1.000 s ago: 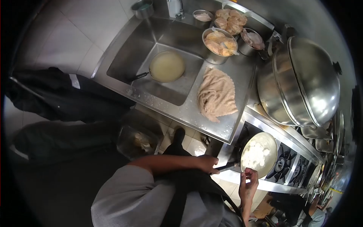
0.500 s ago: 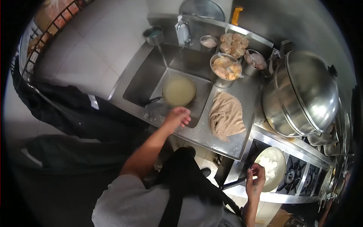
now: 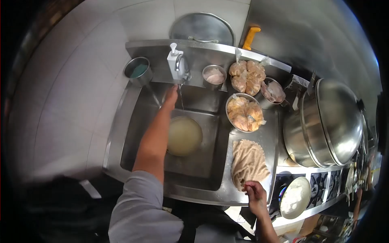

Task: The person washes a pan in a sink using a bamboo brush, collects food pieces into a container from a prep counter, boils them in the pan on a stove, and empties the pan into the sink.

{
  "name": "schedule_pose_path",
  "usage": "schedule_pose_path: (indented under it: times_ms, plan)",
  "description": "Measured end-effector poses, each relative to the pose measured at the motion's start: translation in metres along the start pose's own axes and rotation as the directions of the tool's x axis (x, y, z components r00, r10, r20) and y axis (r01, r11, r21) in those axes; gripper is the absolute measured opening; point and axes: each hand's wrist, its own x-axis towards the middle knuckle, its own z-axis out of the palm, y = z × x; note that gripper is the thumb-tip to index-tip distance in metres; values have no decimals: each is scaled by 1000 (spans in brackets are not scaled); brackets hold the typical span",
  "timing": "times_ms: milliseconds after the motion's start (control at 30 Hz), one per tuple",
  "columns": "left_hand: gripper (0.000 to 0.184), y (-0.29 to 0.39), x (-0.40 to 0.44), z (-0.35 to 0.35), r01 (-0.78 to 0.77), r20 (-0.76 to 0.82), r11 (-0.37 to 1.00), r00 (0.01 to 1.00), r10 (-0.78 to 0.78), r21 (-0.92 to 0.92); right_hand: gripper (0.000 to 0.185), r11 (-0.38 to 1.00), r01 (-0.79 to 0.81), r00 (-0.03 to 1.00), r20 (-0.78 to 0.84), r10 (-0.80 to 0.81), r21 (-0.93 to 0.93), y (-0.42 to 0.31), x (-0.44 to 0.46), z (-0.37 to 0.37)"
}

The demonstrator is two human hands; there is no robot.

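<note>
My left hand (image 3: pixel 171 96) reaches over the sink to the thin stream of water below the faucet (image 3: pixel 181 67), fingers stretched toward the spout. Under that forearm, a round pan (image 3: pixel 184 136) of cloudy yellowish liquid sits in the sink basin (image 3: pixel 202 164); my arm hides its handle. On the steel counter at the right lies a crumpled beige cloth (image 3: pixel 248 162). My right hand (image 3: pixel 256 196) is at the cloth's near edge, thumb and fingers closed on its corner.
Behind the faucet stands a white pump bottle (image 3: pixel 173 60). Metal containers with bagged food (image 3: pixel 244 113) line the counter. A large domed steel pot (image 3: pixel 324 123) stands at right. On the stove, a pan with white food (image 3: pixel 295 197) sits beside a blue flame.
My left hand has moved forward from the sink's near edge to the faucet's stream. My right hand has left the stove pan's handle area and come to the cloth. The view has shifted.
</note>
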Motion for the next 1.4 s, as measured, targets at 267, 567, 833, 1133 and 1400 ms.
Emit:
schedule_pose_path:
  times_ms: [267,567,833,1133,1400]
  plan:
    - [74,32,-36,11,269,583,843,810,65,-466,20,920,-8,978,195,-74,393,-60,203,151]
    - [45,18,-63,-8,251,297,674,954,-50,-695,27,541,-269,963,220,155,797,-60,371,321]
    - [35,-25,-52,6,296,268,626,953,-142,-721,28,847,317,933,-21,-360,-428,-40,352,315]
    - [29,-27,-77,12,-237,-261,950,948,181,-205,25,922,203,960,-117,-253,-329,-16,378,313]
    - [21,60,-160,-21,-594,-126,722,735,667,354,20,883,428,893,-63,-446,-191,-34,392,303]
